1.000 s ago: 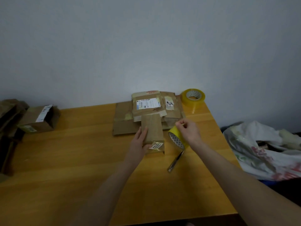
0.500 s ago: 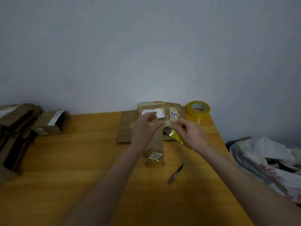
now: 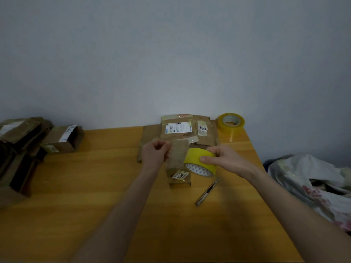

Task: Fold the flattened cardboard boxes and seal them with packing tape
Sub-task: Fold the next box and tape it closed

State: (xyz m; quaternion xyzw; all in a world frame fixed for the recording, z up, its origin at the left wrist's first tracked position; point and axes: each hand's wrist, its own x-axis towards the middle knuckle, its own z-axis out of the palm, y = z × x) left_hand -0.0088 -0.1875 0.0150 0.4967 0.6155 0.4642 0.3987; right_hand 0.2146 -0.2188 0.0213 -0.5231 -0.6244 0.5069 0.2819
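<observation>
Probably a home room, wooden table [image 3: 95,196], bare wall [image 3: 171,54], floral bedding [image 3: 313,183] beside

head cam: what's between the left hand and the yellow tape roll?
The small cardboard box, standing on the table, fills the gap between left hand and yellow tape roll in the head view.

On the table [image 3: 76,205], the right hand [image 3: 226,160] grips a yellow tape roll [image 3: 200,161] above a small box [image 3: 179,175]. The left hand [image 3: 154,154] is curled just beside it; what it pinches is unclear. Flattened boxes [image 3: 182,130] lie at the far edge, a second tape roll [image 3: 230,123] sits at the far right corner, and a utility knife [image 3: 208,192] lies near the right edge.
</observation>
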